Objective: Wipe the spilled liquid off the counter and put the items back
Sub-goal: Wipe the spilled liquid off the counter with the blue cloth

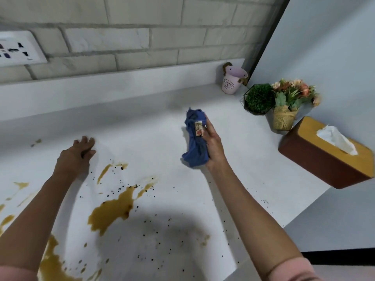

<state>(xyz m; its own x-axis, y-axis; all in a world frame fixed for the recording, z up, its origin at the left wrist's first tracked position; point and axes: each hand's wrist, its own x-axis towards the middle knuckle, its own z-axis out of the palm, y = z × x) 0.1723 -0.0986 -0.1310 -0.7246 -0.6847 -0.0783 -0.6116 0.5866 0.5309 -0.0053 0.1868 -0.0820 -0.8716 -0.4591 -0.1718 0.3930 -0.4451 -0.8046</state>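
Above the counter (142, 118), right fingers (208, 124) around a blue cloth (195, 154) lengthwise toward the wall (121, 37); left fingers (87, 141) flat, open.

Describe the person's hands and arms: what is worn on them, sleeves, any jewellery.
The left hand and right hand are bare, without gloves; no ring, watch or bracelet shows. Both forearms are uncovered. A pink left sleeve and a pink right sleeve end near the elbows, at the picture's bottom corners.
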